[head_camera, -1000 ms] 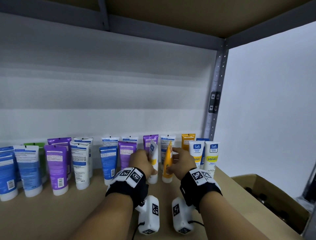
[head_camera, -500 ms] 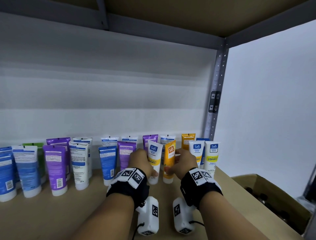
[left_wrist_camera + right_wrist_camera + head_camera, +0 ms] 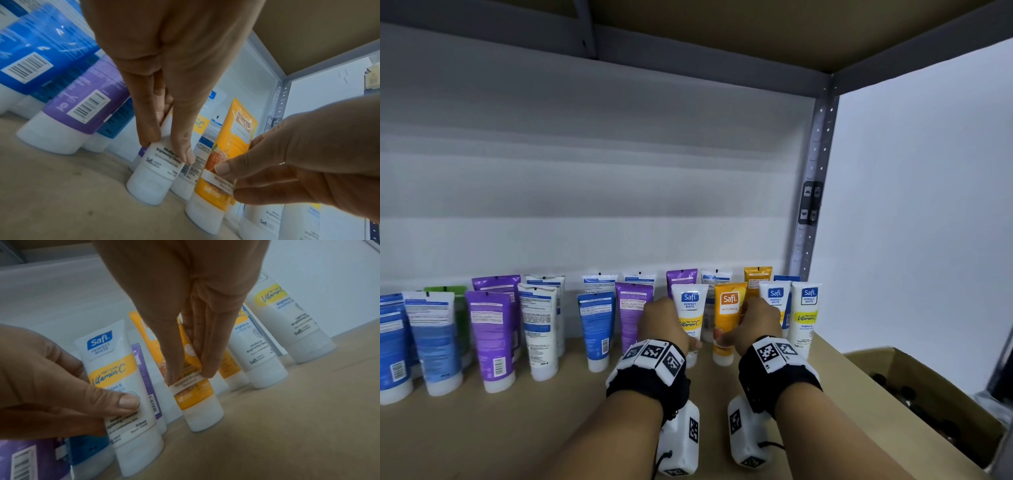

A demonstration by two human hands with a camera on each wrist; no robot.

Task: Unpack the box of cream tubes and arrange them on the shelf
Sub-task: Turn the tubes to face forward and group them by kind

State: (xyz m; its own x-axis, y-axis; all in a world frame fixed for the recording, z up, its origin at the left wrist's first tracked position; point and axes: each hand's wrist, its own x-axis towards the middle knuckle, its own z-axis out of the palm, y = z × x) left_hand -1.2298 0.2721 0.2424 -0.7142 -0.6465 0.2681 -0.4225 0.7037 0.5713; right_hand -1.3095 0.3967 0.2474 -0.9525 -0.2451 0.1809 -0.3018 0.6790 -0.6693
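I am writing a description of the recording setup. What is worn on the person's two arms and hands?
Both forearms are bare, without sleeves or gloves. Each wrist carries a black band with white square tiles printed with black coded markers. Under each wrist hangs a white box-shaped unit, also bearing black markers, and a thin black cable leaves it. The left hand and right hand wear nothing.

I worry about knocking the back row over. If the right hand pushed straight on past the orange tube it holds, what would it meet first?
Probably the orange tube in the back row, behind the held orange Naturals tube; right hand. Depth is unclear.
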